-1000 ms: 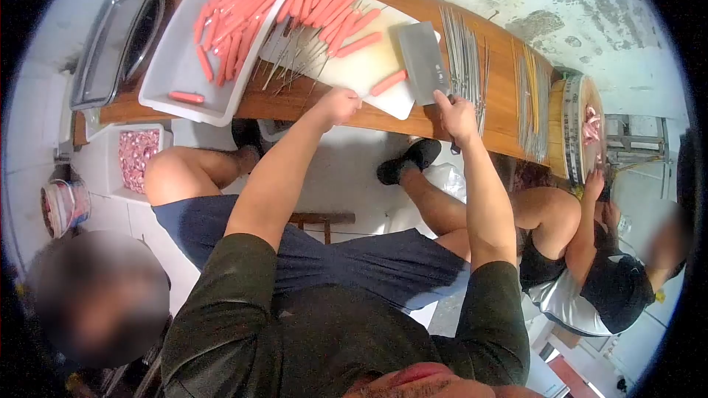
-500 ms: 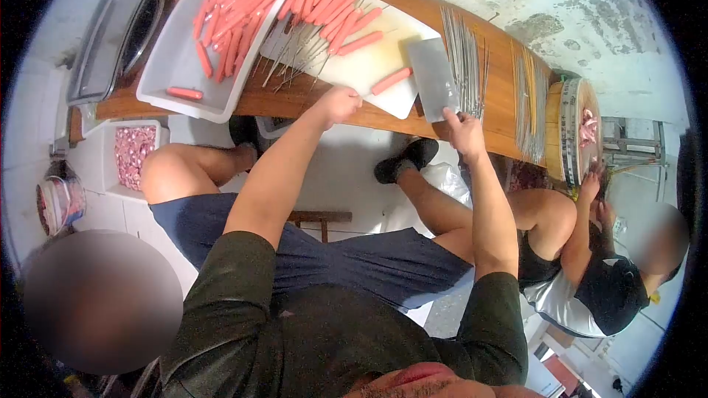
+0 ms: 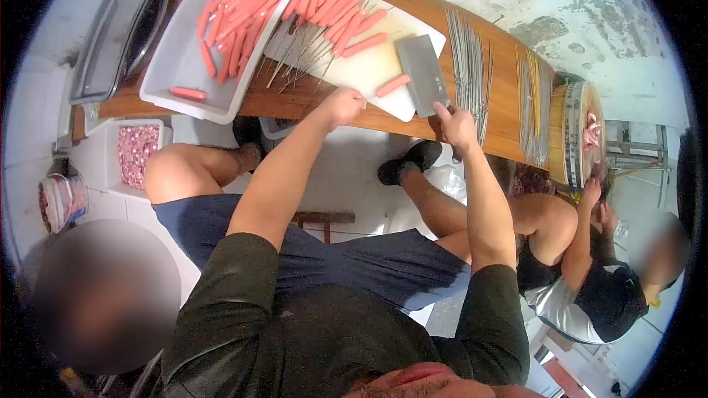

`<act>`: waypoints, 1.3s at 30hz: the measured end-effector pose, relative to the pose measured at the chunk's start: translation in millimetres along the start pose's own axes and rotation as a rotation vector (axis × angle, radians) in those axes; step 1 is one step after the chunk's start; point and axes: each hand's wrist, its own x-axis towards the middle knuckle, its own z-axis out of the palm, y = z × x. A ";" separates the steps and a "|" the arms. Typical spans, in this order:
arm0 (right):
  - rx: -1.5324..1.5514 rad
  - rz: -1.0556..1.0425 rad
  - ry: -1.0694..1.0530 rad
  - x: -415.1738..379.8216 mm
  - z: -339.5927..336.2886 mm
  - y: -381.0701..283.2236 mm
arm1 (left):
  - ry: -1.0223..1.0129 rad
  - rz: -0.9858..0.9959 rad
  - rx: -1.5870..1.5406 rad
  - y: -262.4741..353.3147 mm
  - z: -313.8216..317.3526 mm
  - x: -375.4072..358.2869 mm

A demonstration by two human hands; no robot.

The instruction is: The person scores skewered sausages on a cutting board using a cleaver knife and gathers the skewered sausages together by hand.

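My left hand (image 3: 344, 106) is closed in a pinch at the near edge of the white cutting board (image 3: 405, 108), gripping the end of a thin skewer. On that skewer is a pink sausage (image 3: 393, 85), lying on the board. My right hand (image 3: 456, 129) is wrapped around the handle of a cleaver (image 3: 422, 72). Its broad grey blade is over the board's right end, with the left edge close to the sausage's tip. Farther back on the board lie several skewered sausages (image 3: 330, 11), their bare skewers (image 3: 304, 55) fanned toward me.
A white bin (image 3: 158, 81) of sausages stands left on the wooden table (image 3: 274, 103), beside a metal tray (image 3: 118, 33). To the right lie loose metal skewers (image 3: 470, 66). Another person (image 3: 608, 291) sits at a round chopping block (image 3: 582, 136) with meat. Diced meat fills a tub (image 3: 138, 155) below.
The cleaver has moved slightly left, toward the sausage, and its blade has tilted so that it looks darker. My left hand stays nearly where it was, still on the skewer.
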 end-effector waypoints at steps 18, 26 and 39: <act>0.811 0.310 0.008 3.8 20.6 -24.2 | 0.554 0.602 0.609 11.0 -31.2 2.9; 0.180 -0.044 0.096 24.4 66.8 -58.3 | 0.984 0.565 0.994 29.7 -117.1 31.4; 0.133 -0.361 0.316 -37.7 97.1 -97.4 | 0.695 0.054 1.164 51.0 -83.5 -6.3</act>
